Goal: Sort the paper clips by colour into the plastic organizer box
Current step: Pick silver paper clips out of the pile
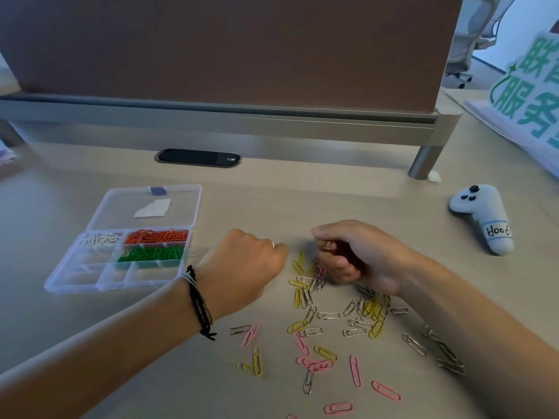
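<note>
Organizer box perhaps angled, lid rearward

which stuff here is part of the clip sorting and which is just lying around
Job:
- organizer box, lid open
- white clips, orange clips, green clips already in it
- loose yellow, pink and silver clips on the desk
- left hand, right hand

Lying about:
- white controller
- green-lettered sign
- cable port

left hand: fingertips hidden | right hand: grip contents unclear (maybe clips) | sign: cropped right
</note>
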A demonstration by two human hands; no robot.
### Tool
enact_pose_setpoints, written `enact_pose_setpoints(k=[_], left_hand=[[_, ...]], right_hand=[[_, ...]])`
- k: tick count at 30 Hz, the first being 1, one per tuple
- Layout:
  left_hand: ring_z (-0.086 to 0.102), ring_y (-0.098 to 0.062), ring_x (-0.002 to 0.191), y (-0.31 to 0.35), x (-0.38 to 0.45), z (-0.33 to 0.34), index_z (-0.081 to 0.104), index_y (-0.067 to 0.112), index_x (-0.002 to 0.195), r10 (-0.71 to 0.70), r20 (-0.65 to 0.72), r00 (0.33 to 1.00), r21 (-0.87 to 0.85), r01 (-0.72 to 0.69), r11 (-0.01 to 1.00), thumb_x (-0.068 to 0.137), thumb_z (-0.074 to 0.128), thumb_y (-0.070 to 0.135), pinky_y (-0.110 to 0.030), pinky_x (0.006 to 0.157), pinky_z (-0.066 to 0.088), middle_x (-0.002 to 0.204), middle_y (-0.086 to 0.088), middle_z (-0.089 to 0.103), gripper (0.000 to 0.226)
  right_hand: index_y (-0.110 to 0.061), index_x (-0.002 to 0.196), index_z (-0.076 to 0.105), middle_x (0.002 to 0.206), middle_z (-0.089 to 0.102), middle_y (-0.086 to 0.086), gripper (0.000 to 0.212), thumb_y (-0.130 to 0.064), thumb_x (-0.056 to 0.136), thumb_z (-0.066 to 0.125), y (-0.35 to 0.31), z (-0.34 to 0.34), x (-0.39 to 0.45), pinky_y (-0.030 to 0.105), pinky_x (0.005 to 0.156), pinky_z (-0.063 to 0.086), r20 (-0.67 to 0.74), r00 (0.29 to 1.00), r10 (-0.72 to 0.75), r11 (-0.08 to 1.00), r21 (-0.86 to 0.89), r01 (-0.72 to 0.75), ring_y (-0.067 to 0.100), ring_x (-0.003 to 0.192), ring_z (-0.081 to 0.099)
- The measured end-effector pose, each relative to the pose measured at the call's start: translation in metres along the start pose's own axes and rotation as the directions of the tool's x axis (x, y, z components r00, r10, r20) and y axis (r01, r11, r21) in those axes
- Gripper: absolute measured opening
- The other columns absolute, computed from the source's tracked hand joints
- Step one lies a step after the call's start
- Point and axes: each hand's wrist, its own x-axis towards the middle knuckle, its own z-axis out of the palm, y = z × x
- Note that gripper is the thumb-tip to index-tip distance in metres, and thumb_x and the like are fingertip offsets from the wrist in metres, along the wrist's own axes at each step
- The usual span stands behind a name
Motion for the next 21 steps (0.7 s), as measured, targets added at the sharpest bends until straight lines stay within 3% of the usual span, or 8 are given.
enact_pose_setpoints(k=[4,7,9,13,16,18,19,21], left_hand=[[0.055,-0.014,0.060,-0.013,-0.005,-0.006,0.052,0.030,0.094,-0.215,-0.041,0.976,-0.481,0.170,0.860,0.099,0.048,0.027,-0.031,0.056,0.034,0.065,0.008,0.058,0.008],[0.031,-0.014,0.048,-0.021,-0.008,-0.005,0.049,0.020,0.089,-0.262,0.201,0.944,-0.963,0.240,0.124,0.104,0.040,0.020,-0.029,0.046,0.026,0.057,0.007,0.045,0.018],[0.022,-0.012,0.045,-0.022,-0.012,-0.002,0.045,0.014,0.087,-0.125,0.303,0.945,-0.896,0.237,-0.375,0.102,0.038,0.016,-0.024,0.044,0.013,0.064,-0.006,0.043,0.017],[0.016,-0.010,0.047,-0.021,-0.017,-0.005,0.045,0.013,0.076,-0.026,0.287,0.958,-0.611,0.162,-0.775,0.084,0.036,0.016,-0.025,0.045,0.007,0.069,-0.008,0.042,0.013],[0.012,-0.012,0.051,-0.020,-0.014,-0.008,0.042,0.012,0.068,-0.048,0.387,0.921,-0.525,0.177,-0.832,0.088,0.034,0.022,-0.024,0.043,0.008,0.065,-0.006,0.039,0.024],[0.012,-0.012,0.050,-0.017,-0.008,-0.011,0.039,0.016,0.061,-0.098,0.501,0.860,-0.618,0.276,-0.736,0.092,0.038,0.033,-0.023,0.045,0.007,0.059,-0.003,0.034,0.036],[0.014,-0.013,0.048,-0.013,-0.007,-0.012,0.039,0.018,0.057,-0.182,0.518,0.836,-0.745,0.336,-0.576,0.092,0.044,0.038,-0.024,0.046,0.009,0.057,-0.001,0.030,0.040],[0.024,-0.013,0.045,-0.003,-0.006,-0.011,0.050,0.018,0.056,-0.392,0.317,0.864,-0.938,0.347,0.007,0.086,0.059,0.042,-0.028,0.047,0.020,0.051,0.003,0.032,0.039]], right_hand=[[-0.011,0.069,0.045,0.055,0.043,0.007,0.031,-0.021,0.098,0.052,-0.003,0.001,-0.005,0.018,0.037,0.022,0.033,0.999,-0.011,1.000,0.025,0.011,0.012,0.042,0.031],[-0.008,0.072,0.051,0.061,0.056,0.009,0.021,-0.018,0.090,0.056,-0.005,-0.001,-0.009,0.015,0.037,0.038,0.077,0.997,-0.009,0.993,0.116,0.000,0.010,0.044,0.045],[-0.005,0.077,0.057,0.066,0.062,0.010,0.012,-0.011,0.088,0.055,-0.006,0.000,-0.010,0.016,0.041,0.046,0.113,0.993,-0.017,0.985,0.175,-0.003,0.009,0.048,0.053],[-0.003,0.088,0.065,0.067,0.058,0.011,0.024,0.003,0.095,0.043,-0.009,0.003,-0.009,0.018,0.043,0.047,0.094,0.996,0.000,0.979,0.202,-0.019,0.013,0.051,0.053],[-0.007,0.072,0.060,0.061,0.043,0.007,0.032,-0.014,0.098,0.044,-0.011,0.003,-0.010,0.026,0.043,0.028,0.067,0.998,0.022,0.992,0.123,-0.030,0.017,0.049,0.038],[-0.011,0.062,0.058,0.053,0.044,0.000,0.039,-0.024,0.099,0.053,-0.008,0.000,-0.013,0.029,0.047,0.021,-0.066,0.992,-0.107,0.946,-0.315,0.081,0.016,0.046,0.035],[-0.013,0.062,0.062,0.051,0.051,-0.005,0.037,-0.025,0.096,0.060,-0.005,-0.001,-0.014,0.028,0.047,0.028,-0.095,0.969,-0.227,0.793,-0.596,0.127,0.012,0.046,0.040],[-0.020,0.070,0.071,0.059,0.063,-0.009,0.019,-0.028,0.087,0.071,-0.001,-0.002,-0.014,0.027,0.056,0.044,-0.042,0.928,-0.371,0.424,-0.896,0.130,0.005,0.054,0.053]])
